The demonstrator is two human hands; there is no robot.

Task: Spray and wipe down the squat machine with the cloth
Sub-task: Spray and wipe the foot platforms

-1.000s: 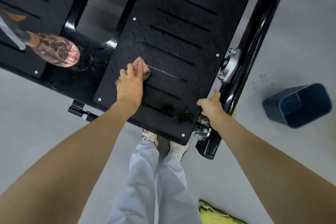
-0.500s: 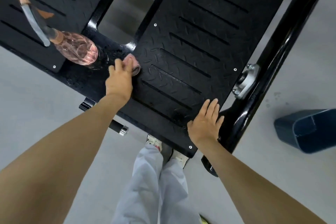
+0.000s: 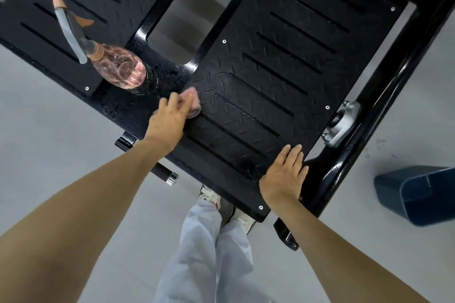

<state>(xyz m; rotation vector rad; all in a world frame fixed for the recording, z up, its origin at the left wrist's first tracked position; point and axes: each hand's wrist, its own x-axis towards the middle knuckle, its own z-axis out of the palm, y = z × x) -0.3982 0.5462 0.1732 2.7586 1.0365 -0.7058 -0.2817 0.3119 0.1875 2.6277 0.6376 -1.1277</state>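
Head view shows the wiping step in hand: the left hand point(image 3: 167, 122) presses a small, bunched pink cloth point(image 3: 191, 99) onto the black squat machine point(image 3: 307, 56), at the near inner corner of its right-hand diamond-tread steel footplate. The fingers lie over the cloth and bear down rather than pinch, though blur hides the thumb. The right hand point(image 3: 283, 176) lies flat and spread on the same plate's near outer edge, holding nothing, seemingly as a brace. Just beyond the cloth and to its left, droplets bead on the crossbar. Past them sits a clear pink-tinted spray bottle point(image 3: 118, 70) with a grey trigger head, near the left fingers but apart from them. A darker wet patch lies just left of the right palm. The next move, I judge, calls for firm strokes from the cloth's corner across the wet crossbar and down toward that patch, working into the tread and slots. Farther from both hands the plate looks matt and dry.
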